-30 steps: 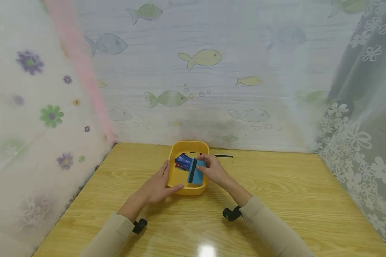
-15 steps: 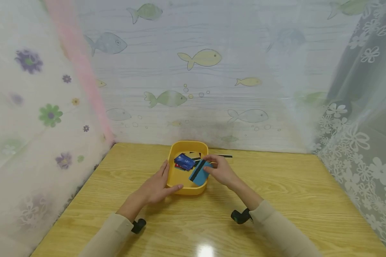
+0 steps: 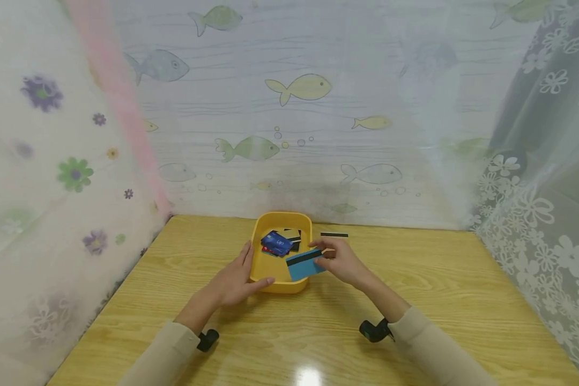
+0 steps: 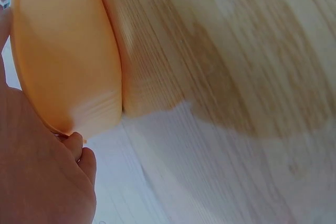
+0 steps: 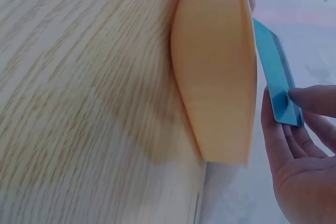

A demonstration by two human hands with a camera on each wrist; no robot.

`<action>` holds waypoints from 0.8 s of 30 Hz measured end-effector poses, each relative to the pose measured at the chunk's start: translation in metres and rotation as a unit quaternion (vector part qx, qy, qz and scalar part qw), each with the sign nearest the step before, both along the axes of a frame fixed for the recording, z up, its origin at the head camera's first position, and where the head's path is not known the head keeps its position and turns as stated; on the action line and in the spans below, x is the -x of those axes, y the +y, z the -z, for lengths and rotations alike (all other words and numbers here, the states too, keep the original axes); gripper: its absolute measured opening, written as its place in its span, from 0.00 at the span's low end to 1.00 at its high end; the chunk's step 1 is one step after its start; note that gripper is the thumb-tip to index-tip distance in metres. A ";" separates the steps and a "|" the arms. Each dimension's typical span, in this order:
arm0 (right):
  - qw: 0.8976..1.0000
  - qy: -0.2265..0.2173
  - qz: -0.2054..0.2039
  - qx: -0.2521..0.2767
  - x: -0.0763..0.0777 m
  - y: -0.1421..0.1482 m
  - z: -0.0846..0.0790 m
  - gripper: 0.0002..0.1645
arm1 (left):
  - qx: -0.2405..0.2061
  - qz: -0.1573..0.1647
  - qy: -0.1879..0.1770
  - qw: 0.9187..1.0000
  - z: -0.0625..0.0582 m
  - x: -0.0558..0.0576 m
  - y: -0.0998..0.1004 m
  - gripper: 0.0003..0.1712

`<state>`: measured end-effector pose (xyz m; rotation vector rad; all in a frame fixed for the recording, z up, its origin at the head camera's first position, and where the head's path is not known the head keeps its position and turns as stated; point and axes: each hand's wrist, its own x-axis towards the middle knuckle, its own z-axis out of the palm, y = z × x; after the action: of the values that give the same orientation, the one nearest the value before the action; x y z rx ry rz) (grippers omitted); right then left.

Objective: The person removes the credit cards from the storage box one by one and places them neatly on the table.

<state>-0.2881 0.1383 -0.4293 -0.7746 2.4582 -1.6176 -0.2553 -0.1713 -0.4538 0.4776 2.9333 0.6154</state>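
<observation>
A yellow plastic bin (image 3: pixel 280 287) stands on the table towards the back. Several cards lie inside it, with a blue bank card (image 3: pixel 277 243) on top and a gold card (image 3: pixel 290 234) partly under it. The left hand (image 3: pixel 231 279) holds the near left corner of the bin, fingers along the outer wall and thumb over the near rim. Above the bin's right side, the right hand (image 3: pixel 340 260) pinches a light blue card (image 3: pixel 305 265) with a black stripe. In the right wrist view the thumb (image 5: pixel 315 99) presses its face and the fingers support it from behind.
A pale card with a black stripe (image 3: pixel 334 235) lies on the wooden table (image 3: pixel 439 289) to the right of the bin. A fish-print curtain (image 3: pixel 299 118) hangs behind the table, with patterned sheets at both sides. Black camera mounts sit at both wrists.
The right hand has drawn the light blue card to the right and turned it from upright to nearly level. More of the cards in the bin shows. The left hand stays on the bin.
</observation>
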 end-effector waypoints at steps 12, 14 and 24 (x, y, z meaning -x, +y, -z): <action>0.999 -0.031 -0.007 0.014 -0.003 0.014 -0.005 0.19 | -0.005 0.000 0.002 1.000 0.000 -0.001 0.000 0.69; 0.999 -0.035 -0.004 0.016 -0.002 0.018 -0.005 0.19 | -0.005 0.000 0.002 1.000 0.001 -0.001 0.000 0.69; 0.999 -0.032 0.017 0.011 0.002 0.045 -0.010 0.21 | -0.011 -0.003 0.002 1.000 0.000 -0.001 0.001 0.68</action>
<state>-0.2899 0.1828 -0.4197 -0.6781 2.4259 -1.6579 -0.2539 -0.1707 -0.4541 0.4730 2.9366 0.6483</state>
